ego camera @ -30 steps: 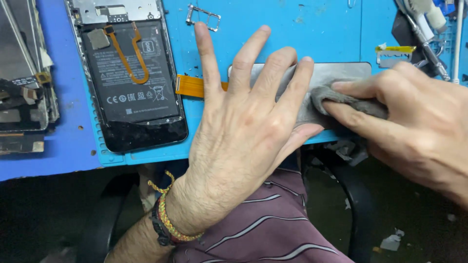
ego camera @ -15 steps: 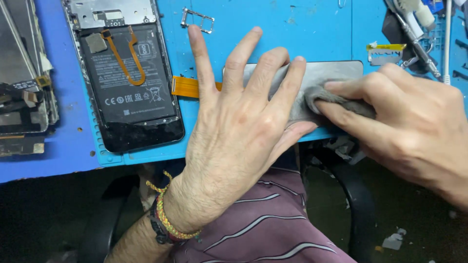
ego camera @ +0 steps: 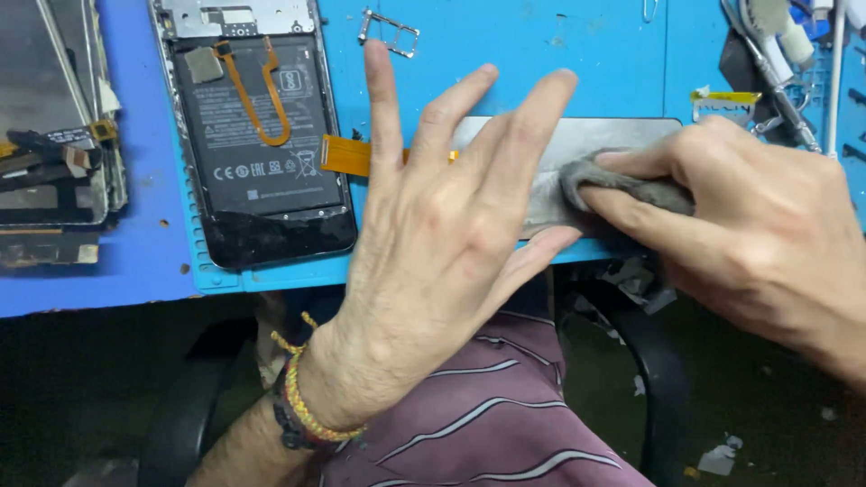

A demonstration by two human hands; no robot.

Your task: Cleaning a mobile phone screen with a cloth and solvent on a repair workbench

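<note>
Flat under the left hand (fingers spread), the grey panel.

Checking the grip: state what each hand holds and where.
Right hand pinches a grey cloth at its bunched end between its fingers. Left hand presses flat on the metal plate, gripping nothing.

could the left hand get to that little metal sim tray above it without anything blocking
Probably yes. The left hand lies flat on the grey panel, and its index fingertip ends just below the sim tray. Only bare blue mat lies between them, and the right hand is off to the other side with the cloth.
</note>
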